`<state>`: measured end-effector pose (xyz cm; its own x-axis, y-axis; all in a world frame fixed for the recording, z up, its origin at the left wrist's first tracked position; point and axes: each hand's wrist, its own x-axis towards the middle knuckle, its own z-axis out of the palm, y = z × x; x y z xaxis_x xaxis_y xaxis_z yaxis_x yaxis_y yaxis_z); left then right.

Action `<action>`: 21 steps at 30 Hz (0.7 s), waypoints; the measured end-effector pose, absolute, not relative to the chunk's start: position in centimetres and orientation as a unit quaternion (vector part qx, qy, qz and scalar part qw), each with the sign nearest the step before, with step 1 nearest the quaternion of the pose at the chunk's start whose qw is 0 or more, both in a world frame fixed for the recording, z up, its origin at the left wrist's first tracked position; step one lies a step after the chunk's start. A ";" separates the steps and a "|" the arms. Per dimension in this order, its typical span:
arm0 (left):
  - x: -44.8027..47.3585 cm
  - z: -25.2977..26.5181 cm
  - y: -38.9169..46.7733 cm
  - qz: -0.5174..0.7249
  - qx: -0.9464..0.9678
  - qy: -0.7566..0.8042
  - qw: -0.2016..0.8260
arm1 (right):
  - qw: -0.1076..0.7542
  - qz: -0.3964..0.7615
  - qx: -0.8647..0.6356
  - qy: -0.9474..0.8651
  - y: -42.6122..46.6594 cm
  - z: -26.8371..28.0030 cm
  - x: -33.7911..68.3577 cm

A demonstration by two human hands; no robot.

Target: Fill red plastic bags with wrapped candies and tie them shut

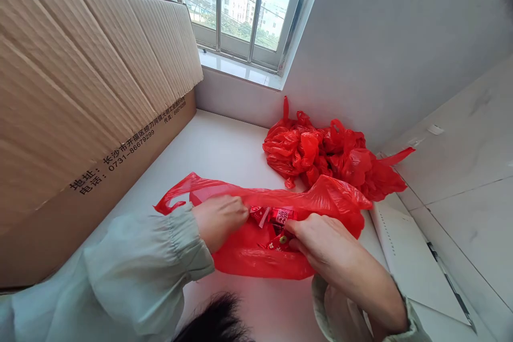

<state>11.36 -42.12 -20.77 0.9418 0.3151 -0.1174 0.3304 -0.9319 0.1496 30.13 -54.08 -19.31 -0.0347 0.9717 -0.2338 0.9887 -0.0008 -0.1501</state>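
A thin red plastic bag (262,264) lies spread on the white tabletop, its mouth open towards me. Several small red printed packets (284,216) show inside it, one with a dark green and white pattern near the bottom. My left hand (224,219) reaches into the bag's left side, fingers curled closed beside the packets; what they hold is hidden. From the right comes my right hand (320,238), its thumb and fingers pinched together at the packets' edge. Whether it grips a packet or bag film cannot be made out.
Several knotted red plastic bags (316,149) are heaped against the wall at the back. A large cardboard box (100,80) stands on the left, with red items inside. A flat white box-like object (417,262) lies at the right. The barred window (236,16) is behind.
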 end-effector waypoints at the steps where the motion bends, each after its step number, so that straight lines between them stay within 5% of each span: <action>1: 11.1 -20.9 -41.9 -0.043 0.980 0.175 0.082 | 0.032 -0.136 0.691 0.709 -54.1 -19.5 30.1; 21: 15.0 -20.4 -42.5 -0.090 0.983 0.132 0.086 | 0.023 -0.161 0.695 0.701 -54.6 -21.0 30.1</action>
<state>14.97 -42.48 -20.43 0.9490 0.2436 -0.2002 0.2747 -0.9504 0.1456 30.10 -54.63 -21.04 -0.0337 0.9662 -0.2555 0.9809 -0.0170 -0.1936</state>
